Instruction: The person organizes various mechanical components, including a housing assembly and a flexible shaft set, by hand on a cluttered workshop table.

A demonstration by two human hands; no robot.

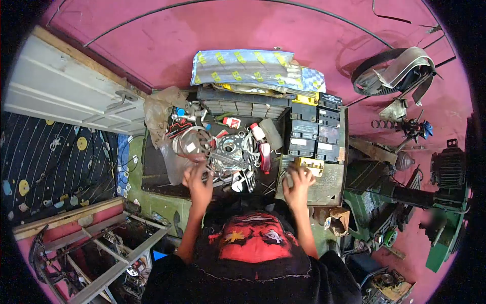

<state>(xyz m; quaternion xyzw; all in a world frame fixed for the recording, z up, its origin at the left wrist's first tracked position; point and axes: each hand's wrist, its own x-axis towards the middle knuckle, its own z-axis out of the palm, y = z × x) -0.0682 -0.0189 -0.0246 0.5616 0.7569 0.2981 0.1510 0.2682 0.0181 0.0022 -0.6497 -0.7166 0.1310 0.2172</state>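
My left hand (198, 183) hovers at the front left of the cluttered bench, fingers bent and apart, next to a round reddish container (188, 144) and a clear plastic bag (171, 157). Near the bench's right part is my right hand (298, 185), its fingers spread and somewhat blurred, just in front of a yellow block-shaped item (311, 166). Whether its fingertips touch that item cannot be made out. Between the hands lie metal tools (243, 181), a pile of gaskets and rings (229, 148) and a red bottle (265, 156).
Rows of black batteries (304, 127) stand at the bench's right, with a patterned blue-and-yellow package (243, 66) behind. A white door (76, 86) is at the left. Green machinery (448, 238) stands at the far right, a metal frame (104, 261) at the lower left.
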